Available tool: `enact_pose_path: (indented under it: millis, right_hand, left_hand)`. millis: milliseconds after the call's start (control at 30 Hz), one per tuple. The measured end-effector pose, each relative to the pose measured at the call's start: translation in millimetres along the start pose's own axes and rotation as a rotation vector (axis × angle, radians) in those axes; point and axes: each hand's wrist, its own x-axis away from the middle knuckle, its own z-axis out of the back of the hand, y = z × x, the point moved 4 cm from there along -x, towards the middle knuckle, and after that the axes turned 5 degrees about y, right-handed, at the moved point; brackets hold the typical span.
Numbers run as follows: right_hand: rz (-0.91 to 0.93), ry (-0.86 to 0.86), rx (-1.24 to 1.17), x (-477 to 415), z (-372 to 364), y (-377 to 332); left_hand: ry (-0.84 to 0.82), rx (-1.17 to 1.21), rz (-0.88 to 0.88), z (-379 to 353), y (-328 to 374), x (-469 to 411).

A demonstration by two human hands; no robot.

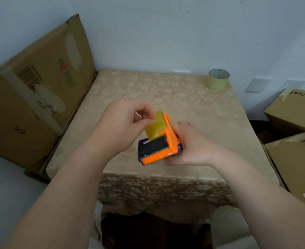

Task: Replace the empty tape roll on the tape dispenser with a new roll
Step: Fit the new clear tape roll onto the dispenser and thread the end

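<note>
An orange and purple tape dispenser (pixel 166 148) is held above the middle of the table. My right hand (pixel 189 144) grips its right side. My left hand (pixel 128 123) pinches the end of a yellowish strip of tape (pixel 156 125) that rises from the dispenser's black roller. The roll inside the dispenser is hidden. A separate pale yellow tape roll (pixel 217 81) stands on the table's far right corner, apart from both hands.
The small table (pixel 166 90) has a beige flowered cloth and stands against a white wall. A large cardboard box (pixel 35 97) leans at the left. Two brown boxes (pixel 295 126) sit close at the right.
</note>
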Motion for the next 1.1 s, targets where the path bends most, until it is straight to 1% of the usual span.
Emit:
enact_pose_path:
  millis: [100, 233, 300, 400, 600, 700, 833, 967, 1100]
  right_hand:
    - [0.014, -0.031, -0.053, 1.6, 1.2, -6.0]
    - [0.067, -0.057, -0.007, 1.7, 0.3, -6.5]
    - [0.061, -0.012, 0.009, -0.6, 2.1, -3.7]
    - [0.008, 0.106, 0.028, -4.5, 11.5, 4.1]
    - [-0.058, 0.137, -0.1, -7.3, 11.5, 12.9]
    - [-0.042, 0.138, -0.219, -5.9, 15.7, 13.5]
    - [0.027, 0.149, -0.355, -4.5, 19.8, 10.3]
    - [0.036, 0.154, -0.399, -4.4, 20.5, 12.0]
    - [0.008, 0.126, -0.391, -5.6, 18.9, 14.4]
  left_hand:
    - [-0.038, 0.038, 0.022, 1.6, 2.6, 2.6]
    - [-0.012, 0.056, 0.06, 4.6, 3.6, 5.4]
    - [0.031, 0.044, 0.058, 6.9, 6.1, 6.3]
    - [0.121, 0.018, 0.047, 11.8, 11.5, 6.7]
    - [0.209, 0.029, 0.033, 13.3, 13.7, 5.8]
    - [0.207, 0.051, 0.0, 15.0, 13.2, 6.0]
    - [0.175, 0.074, -0.052, 16.4, 11.9, 6.0]
    - [0.148, 0.1, -0.099, 17.2, 10.8, 6.3]
    - [0.161, 0.034, -0.155, 15.8, 9.3, 6.3]
